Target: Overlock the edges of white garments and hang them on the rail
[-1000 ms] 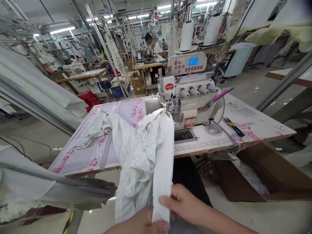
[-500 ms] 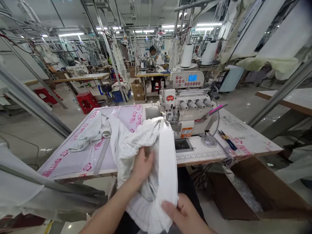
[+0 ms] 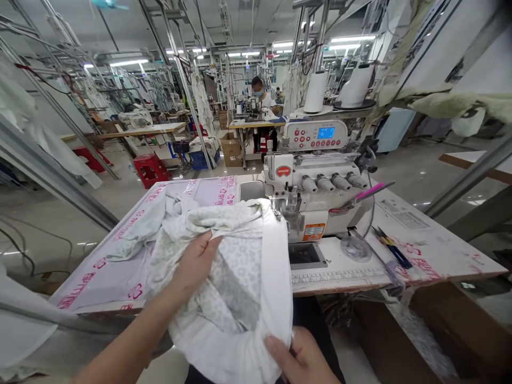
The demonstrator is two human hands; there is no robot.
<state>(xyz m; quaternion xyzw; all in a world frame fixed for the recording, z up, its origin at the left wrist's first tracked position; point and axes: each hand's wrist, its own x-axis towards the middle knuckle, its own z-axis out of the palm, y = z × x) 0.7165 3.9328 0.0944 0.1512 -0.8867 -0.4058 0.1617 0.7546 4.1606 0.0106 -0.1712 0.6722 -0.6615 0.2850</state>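
A pale garment point(image 3: 240, 256) with a faint spotted print hangs from the sewing machine point(image 3: 316, 170) over the table's front edge. Its wide white band point(image 3: 276, 266) runs down from under the presser foot point(image 3: 277, 205) and curves round at the bottom. My left hand point(image 3: 196, 261) is closed on the garment's folds, left of the band, thumb on top and some fingers hidden in the cloth. Lower down, my right hand point(image 3: 298, 354) pinches the band's outer edge between thumb and fingers. More of the cloth point(image 3: 138, 234) lies bunched on the table's left side.
Snips point(image 3: 392, 248) and a clear round dish point(image 3: 356, 248) lie right of the machine on the table point(image 3: 432, 240). Thread cones point(image 3: 316, 92) stand behind it. A cardboard box point(image 3: 444, 325) is below right. Metal poles flank the table; a person point(image 3: 262, 101) sits at another machine ahead.
My left hand has moved left and slightly up, spreading the garment so its printed inside shows. My right hand stays on the band. The view has shifted a little.
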